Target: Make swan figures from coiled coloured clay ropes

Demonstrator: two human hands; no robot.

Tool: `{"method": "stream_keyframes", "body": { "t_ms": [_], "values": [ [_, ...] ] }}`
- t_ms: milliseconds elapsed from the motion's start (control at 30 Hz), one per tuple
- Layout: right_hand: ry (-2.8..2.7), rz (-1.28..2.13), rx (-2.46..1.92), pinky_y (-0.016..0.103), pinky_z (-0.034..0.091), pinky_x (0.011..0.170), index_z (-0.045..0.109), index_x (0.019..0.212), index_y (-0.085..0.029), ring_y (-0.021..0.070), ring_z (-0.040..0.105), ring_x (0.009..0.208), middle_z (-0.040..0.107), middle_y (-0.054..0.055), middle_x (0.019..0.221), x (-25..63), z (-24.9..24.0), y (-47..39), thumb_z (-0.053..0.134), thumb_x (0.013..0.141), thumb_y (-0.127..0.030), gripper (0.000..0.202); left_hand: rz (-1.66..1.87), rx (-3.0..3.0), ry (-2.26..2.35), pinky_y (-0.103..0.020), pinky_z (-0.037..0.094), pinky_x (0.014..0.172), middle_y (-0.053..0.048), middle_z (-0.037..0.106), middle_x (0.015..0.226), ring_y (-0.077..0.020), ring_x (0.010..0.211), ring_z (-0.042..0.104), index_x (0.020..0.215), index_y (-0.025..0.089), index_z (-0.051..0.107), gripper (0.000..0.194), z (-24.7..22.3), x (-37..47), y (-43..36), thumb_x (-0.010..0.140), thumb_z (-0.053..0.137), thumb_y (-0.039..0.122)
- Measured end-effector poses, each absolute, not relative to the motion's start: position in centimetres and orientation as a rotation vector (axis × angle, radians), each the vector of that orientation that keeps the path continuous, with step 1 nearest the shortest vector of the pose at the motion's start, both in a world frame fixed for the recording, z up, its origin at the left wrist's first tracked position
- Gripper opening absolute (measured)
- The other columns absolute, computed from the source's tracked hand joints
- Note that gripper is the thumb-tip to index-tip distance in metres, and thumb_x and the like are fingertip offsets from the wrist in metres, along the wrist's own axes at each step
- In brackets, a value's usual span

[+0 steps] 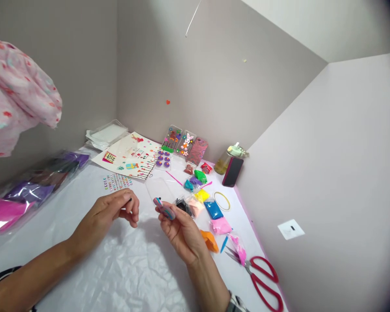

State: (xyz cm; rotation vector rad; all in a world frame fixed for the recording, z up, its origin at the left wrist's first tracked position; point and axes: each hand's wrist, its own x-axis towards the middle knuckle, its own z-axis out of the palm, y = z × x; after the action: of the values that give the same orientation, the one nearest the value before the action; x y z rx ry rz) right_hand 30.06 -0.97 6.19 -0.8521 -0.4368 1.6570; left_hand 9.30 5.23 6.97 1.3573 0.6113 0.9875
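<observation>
My right hand is closed around a small pink and blue striped clay piece, pinched between thumb and fingers over the table. To the left, my left hand has its thumb and index finger pressed together on a tiny black bit. Just beyond the clay piece lies a clear phone case. A black clay packet sits behind my right hand, partly covered by it. A sheet of small gems lies beyond my left hand.
Red scissors, an orange packet and a blue packet lie at the right. Decorated cases, a sticker sheet, a bottle and a phone stand or lie further back. Plastic bags lie left.
</observation>
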Motion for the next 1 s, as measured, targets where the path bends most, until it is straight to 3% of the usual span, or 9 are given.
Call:
{"method": "stream_keyframes", "body": {
  "t_ms": [167,333,433,533,667,767,900,1000],
  "values": [
    [-0.419,1.577,-0.849,0.02,0.057,0.08,0.082,0.098,-0.014,0.0132,0.069,0.087,0.078,0.008,0.106,29.8,6.5,-1.1,0.091,0.071,-0.047,0.043,1.085,1.397,0.683,-0.034,0.063,0.075,-0.002,0.068,0.086,-0.0196,0.079,0.067,0.088,0.025,0.073,0.033,8.1,10.3,5.0,0.102,0.054,0.048],
    [-0.482,1.536,-0.862,0.021,0.055,0.085,0.081,0.102,-0.017,0.0137,0.069,0.09,0.078,0.006,0.108,29.8,7.0,-1.2,0.098,0.06,-0.025,0.045,1.132,1.496,0.742,-0.036,0.06,0.085,-0.001,0.073,0.087,-0.0204,0.085,0.068,0.108,0.031,0.078,0.023,9.1,10.8,5.6,0.096,0.065,0.047],
    [-0.477,1.518,-0.879,0.02,0.056,0.081,0.081,0.098,-0.016,0.0118,0.069,0.083,0.078,0.005,0.104,29.7,6.9,-1.1,0.096,0.061,-0.019,0.04,1.186,1.508,0.73,-0.033,0.059,0.083,0.001,0.074,0.089,-0.0183,0.083,0.068,0.105,0.032,0.078,0.018,9.8,11.3,5.9,0.092,0.072,0.043],
    [-0.41,1.484,-0.895,0.02,0.059,0.074,0.08,0.089,-0.015,0.0129,0.072,0.077,0.079,0.006,0.092,29.5,6.9,-0.9,0.096,0.064,-0.034,0.035,1.235,1.486,0.669,-0.029,0.058,0.079,0.002,0.073,0.087,-0.0163,0.079,0.067,0.099,0.031,0.078,0.012,10.3,11.9,6.0,0.09,0.075,0.039],
    [-0.449,1.455,-0.93,0.02,0.06,0.065,0.079,0.092,-0.013,0.0134,0.072,0.072,0.08,0.011,0.094,29.3,7.0,-0.9,0.093,0.066,-0.051,0.048,1.241,1.467,0.68,-0.03,0.057,0.082,0.002,0.072,0.088,-0.0167,0.081,0.066,0.099,0.029,0.078,0.017,10.2,12.2,5.7,0.095,0.068,0.042],
    [-0.465,1.41,-0.946,0.019,0.06,0.063,0.078,0.085,-0.013,0.0123,0.071,0.071,0.079,0.009,0.091,29.3,6.9,-1.0,0.093,0.067,-0.048,0.042,1.233,1.553,0.749,-0.031,0.053,0.09,0.001,0.072,0.092,-0.0185,0.09,0.066,0.103,0.03,0.078,0.022,9.7,12.2,5.4,0.099,0.061,0.044],
    [-0.474,1.36,-0.925,0.018,0.059,0.064,0.079,0.082,-0.014,0.0116,0.07,0.073,0.077,0.005,0.085,29.3,6.6,-1.1,0.093,0.069,-0.042,0.035,1.258,1.653,0.782,-0.029,0.048,0.099,0.003,0.074,0.108,-0.0194,0.107,0.065,0.102,0.033,0.078,0.014,9.0,12.3,5.2,0.094,0.069,0.04],
    [-0.526,1.362,-0.914,0.02,0.06,0.067,0.079,0.089,-0.016,0.0122,0.07,0.075,0.076,0.004,0.088,29.1,6.6,-1.2,0.091,0.072,-0.04,0.032,1.251,1.628,0.765,-0.028,0.049,0.096,0.005,0.075,0.103,-0.0181,0.103,0.067,0.098,0.033,0.077,0.009,8.6,12.5,5.3,0.091,0.073,0.038]
  ]
}}
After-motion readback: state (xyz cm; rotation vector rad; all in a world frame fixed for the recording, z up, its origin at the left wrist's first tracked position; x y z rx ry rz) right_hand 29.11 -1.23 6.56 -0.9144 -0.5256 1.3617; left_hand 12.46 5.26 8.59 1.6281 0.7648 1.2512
